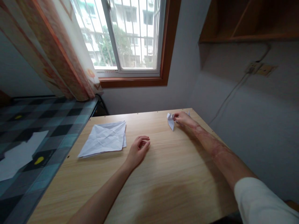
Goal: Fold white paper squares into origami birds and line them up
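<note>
Near the far right corner of the table, my right hand (183, 119) is closed with its fingertips pinched on a small folded white paper figure (171, 120). The hand hides part of this figure, and a bit of white paper also shows just behind the knuckles. My left hand (139, 149) rests at the middle of the table, its fingers loosely curled and the thumb apart from them, holding nothing. To its left lie creased white paper sheets (105, 137), stacked nearly flat and slightly out of line.
The light wooden table (149, 186) meets the wall below a window (137, 37). At left is a checked bed cover (14, 118) with white paper pieces (23, 152) on it. A curtain (63, 56) hangs above, and a cable (230, 93) runs down the right wall.
</note>
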The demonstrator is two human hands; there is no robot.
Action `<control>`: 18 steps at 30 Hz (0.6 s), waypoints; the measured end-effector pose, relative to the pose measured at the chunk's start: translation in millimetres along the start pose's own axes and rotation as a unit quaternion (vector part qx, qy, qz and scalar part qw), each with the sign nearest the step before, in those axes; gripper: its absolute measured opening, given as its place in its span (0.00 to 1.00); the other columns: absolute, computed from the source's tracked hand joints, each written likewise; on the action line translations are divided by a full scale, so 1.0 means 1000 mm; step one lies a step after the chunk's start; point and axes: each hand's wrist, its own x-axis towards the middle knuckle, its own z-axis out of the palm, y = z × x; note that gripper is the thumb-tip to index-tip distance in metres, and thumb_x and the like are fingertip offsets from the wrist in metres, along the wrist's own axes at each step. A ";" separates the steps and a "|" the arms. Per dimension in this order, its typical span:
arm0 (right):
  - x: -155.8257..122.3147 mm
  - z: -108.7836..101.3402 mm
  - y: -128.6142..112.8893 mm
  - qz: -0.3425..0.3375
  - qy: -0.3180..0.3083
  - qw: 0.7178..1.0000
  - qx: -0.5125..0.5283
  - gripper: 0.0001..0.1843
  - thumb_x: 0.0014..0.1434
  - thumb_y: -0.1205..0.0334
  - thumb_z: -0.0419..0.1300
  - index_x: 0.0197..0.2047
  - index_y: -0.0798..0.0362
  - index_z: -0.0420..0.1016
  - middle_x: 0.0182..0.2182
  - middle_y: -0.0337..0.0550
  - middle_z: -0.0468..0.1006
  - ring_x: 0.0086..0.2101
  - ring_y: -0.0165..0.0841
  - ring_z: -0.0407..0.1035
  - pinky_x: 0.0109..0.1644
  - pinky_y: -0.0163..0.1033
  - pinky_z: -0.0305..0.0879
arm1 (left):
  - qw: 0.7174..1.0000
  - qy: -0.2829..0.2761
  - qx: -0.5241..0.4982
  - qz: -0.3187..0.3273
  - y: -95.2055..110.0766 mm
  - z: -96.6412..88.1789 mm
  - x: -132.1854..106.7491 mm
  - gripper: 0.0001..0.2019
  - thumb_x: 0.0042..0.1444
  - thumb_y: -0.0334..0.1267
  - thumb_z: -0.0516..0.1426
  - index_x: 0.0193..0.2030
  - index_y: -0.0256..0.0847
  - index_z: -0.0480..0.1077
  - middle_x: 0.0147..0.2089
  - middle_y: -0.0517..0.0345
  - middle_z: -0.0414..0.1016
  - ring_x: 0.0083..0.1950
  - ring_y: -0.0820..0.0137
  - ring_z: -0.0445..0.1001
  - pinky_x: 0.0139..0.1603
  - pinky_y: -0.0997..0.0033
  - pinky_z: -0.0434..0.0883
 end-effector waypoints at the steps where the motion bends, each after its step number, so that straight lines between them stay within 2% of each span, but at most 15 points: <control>1: 0.000 0.000 0.001 0.003 -0.005 1.000 0.001 0.09 0.56 0.68 0.63 0.35 0.55 0.87 0.30 0.43 0.86 0.31 0.34 0.75 0.38 0.34 0.66 | 1.000 -0.001 -0.001 -0.001 0.000 0.000 0.000 0.11 0.69 0.47 0.64 0.49 0.42 0.80 0.58 0.47 0.80 0.44 0.68 0.81 0.46 0.67 0.79; 6: -0.005 -0.002 -0.001 0.016 0.004 1.000 -0.003 0.13 0.55 0.69 0.64 0.42 0.55 0.87 0.30 0.41 0.86 0.30 0.34 0.75 0.35 0.34 0.63 | 1.000 -0.003 0.003 0.001 0.002 0.000 0.000 0.11 0.70 0.46 0.64 0.49 0.41 0.80 0.58 0.47 0.79 0.43 0.68 0.81 0.46 0.67 0.79; 12: -0.018 -0.010 -0.013 0.038 0.092 0.995 -0.010 0.21 0.59 0.69 0.65 0.56 0.54 0.82 0.38 0.44 0.87 0.35 0.36 0.78 0.39 0.35 0.66 | 1.000 -0.005 0.014 0.006 0.005 -0.001 0.000 0.11 0.70 0.47 0.63 0.49 0.42 0.80 0.58 0.47 0.80 0.44 0.67 0.81 0.49 0.65 0.80; 15: -0.037 -0.009 -0.026 0.031 0.139 0.990 -0.008 0.18 0.65 0.63 0.65 0.58 0.50 0.80 0.41 0.43 0.87 0.35 0.35 0.78 0.39 0.36 0.67 | 0.999 0.000 0.033 0.020 0.005 -0.001 0.000 0.10 0.70 0.46 0.63 0.49 0.42 0.80 0.57 0.47 0.80 0.48 0.64 0.82 0.53 0.62 0.80; 17: -0.056 -0.001 -0.038 -0.006 0.183 0.983 0.017 0.13 0.68 0.60 0.64 0.55 0.48 0.81 0.39 0.41 0.87 0.32 0.34 0.77 0.38 0.36 0.68 | 0.997 0.011 0.063 0.035 0.005 0.000 0.000 0.10 0.70 0.45 0.62 0.48 0.43 0.80 0.56 0.46 0.81 0.53 0.61 0.81 0.58 0.58 0.79; 18: -0.067 0.007 -0.044 -0.027 0.182 0.982 0.030 0.12 0.68 0.59 0.64 0.53 0.49 0.81 0.38 0.41 0.86 0.31 0.34 0.77 0.37 0.37 0.68 | 0.996 0.016 0.082 0.041 0.005 0.000 -0.001 0.09 0.70 0.44 0.62 0.47 0.43 0.81 0.55 0.46 0.81 0.55 0.59 0.81 0.61 0.56 0.78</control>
